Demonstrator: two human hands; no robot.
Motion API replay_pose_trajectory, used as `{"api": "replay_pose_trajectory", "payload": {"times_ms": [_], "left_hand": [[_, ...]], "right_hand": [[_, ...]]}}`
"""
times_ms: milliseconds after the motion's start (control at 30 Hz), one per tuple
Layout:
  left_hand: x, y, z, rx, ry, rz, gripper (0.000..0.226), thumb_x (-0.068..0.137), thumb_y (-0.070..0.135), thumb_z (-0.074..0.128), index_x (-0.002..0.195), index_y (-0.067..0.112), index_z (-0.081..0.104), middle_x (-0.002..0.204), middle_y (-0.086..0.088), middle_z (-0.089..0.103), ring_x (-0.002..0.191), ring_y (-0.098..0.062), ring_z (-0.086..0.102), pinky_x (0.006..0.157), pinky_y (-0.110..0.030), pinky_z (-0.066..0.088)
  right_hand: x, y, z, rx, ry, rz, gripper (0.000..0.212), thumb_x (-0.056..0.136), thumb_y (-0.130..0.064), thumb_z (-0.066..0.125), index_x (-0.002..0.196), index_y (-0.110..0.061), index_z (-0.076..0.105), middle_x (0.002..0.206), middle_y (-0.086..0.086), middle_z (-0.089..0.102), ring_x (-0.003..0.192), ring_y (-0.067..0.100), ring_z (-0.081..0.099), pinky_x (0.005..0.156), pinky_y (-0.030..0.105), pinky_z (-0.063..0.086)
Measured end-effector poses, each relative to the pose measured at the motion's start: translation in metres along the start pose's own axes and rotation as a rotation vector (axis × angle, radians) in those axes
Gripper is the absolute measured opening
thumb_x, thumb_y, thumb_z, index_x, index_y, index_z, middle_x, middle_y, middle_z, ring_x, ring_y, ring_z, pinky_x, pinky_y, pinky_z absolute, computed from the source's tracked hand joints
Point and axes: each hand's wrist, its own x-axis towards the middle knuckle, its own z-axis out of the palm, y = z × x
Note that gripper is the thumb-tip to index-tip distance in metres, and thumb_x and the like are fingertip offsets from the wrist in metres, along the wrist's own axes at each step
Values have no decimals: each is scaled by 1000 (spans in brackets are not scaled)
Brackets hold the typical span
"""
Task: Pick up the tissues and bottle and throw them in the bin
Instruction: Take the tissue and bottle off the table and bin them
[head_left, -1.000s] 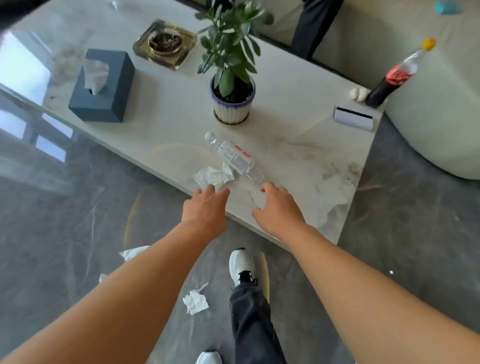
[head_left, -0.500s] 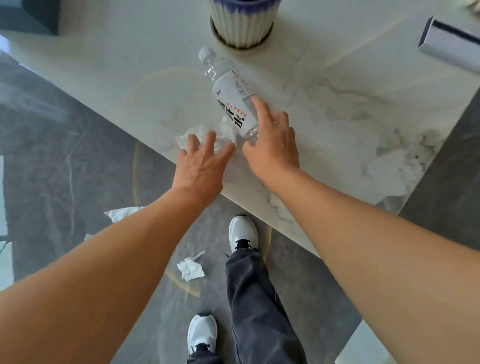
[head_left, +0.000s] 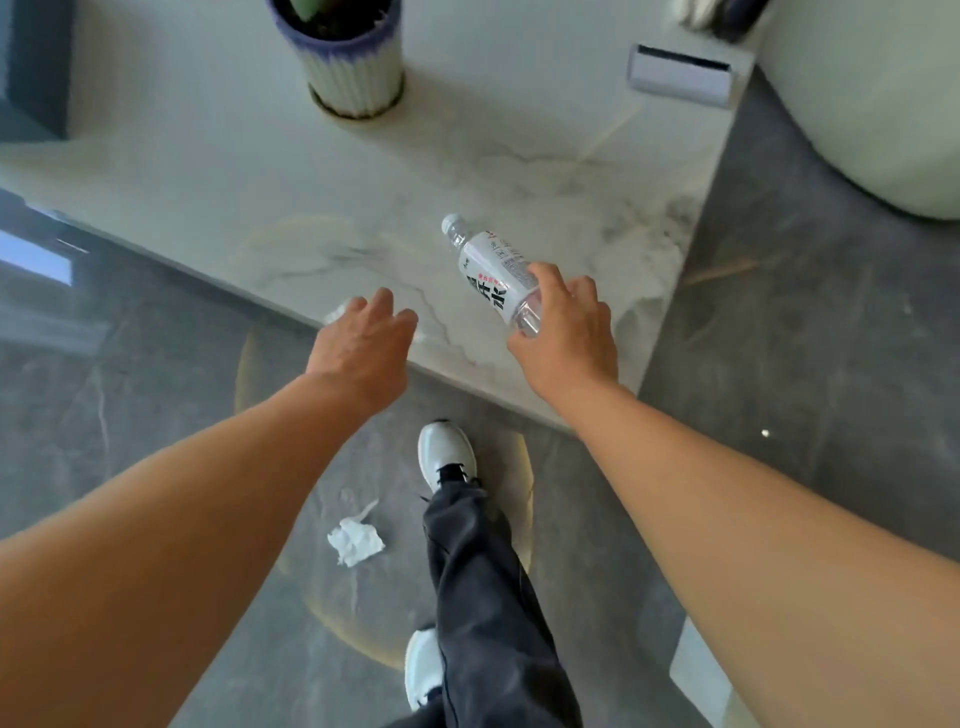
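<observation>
Right-hand fingers (head_left: 582, 291) wrapped around the base end of a clear plastic bottle (head_left: 493, 273), white cap aimed toward 11 o'clock, white label with black and red print facing up; bottle in the grip of the right hand (head_left: 569, 332) above the marble table (head_left: 208, 171), near its front edge. Left-hand fingers (head_left: 382, 306) curled down over a crumpled tissue (head_left: 335, 313), only a white scrap showing at 10 o'clock of the knuckles; whether actually pinched, cannot tell. Left hand (head_left: 363, 348) over the table's front edge, well apart from the right. At 6 o'clock of the left hand, on the grey floor (head_left: 805, 312), a second crumpled tissue (head_left: 356, 540) just beside a dark trouser leg (head_left: 488, 597) and white sneakers (head_left: 447, 452). At 12 o'clock on the table, a ribbed plant pot (head_left: 353, 73); at 1 o'clock, a small white box (head_left: 680, 78) at the table's far corner.
</observation>
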Motion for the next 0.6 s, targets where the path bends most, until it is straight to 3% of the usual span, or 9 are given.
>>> {"api": "replay_pose_trajectory", "payload": {"times_ms": [100, 233, 333, 433, 600], "left_hand": [[-45, 51, -11, -24, -1, 67, 18, 77, 7, 53, 94, 12, 54, 102, -9, 46, 93, -30, 49, 65, -44, 50], [-100, 131, -20, 18, -63, 186, 22, 79, 9, 54, 100, 14, 58, 107, -9, 48, 99, -31, 51, 73, -45, 51], [-124, 201, -8, 3, -90, 248, 26, 78, 10, 53, 102, 15, 60, 109, -9, 49, 104, -33, 52, 77, -44, 51], [-141, 273, 23, -52, -133, 299, 29, 74, 9, 54, 102, 17, 60, 110, -9, 50, 104, -34, 53, 78, -44, 50], [-176, 387, 123, -26, -246, 454, 34, 72, 11, 55, 106, 19, 58, 112, -8, 50, 103, -33, 53, 79, -42, 53]], "right_hand": [[-64, 44, -26, 20, 25, 53, 59, 80, -23, 66, 133, -30, 41, 124, 10, 47, 105, 37, 49, 81, 36, 45], [-153, 112, -66, 94, 39, 174, 53, 77, -23, 68, 126, -27, 49, 118, 8, 50, 103, 36, 52, 74, 36, 47], [-214, 174, -88, 113, 78, 278, 50, 76, -23, 67, 124, -25, 51, 115, 9, 53, 104, 37, 53, 79, 42, 52], [-273, 249, -86, 118, 111, 403, 49, 77, -21, 66, 123, -23, 51, 115, 10, 55, 103, 37, 51, 82, 44, 50], [-366, 383, -52, 139, 24, 759, 42, 79, -22, 65, 119, -19, 51, 116, 12, 52, 104, 39, 53, 79, 39, 47]]}}
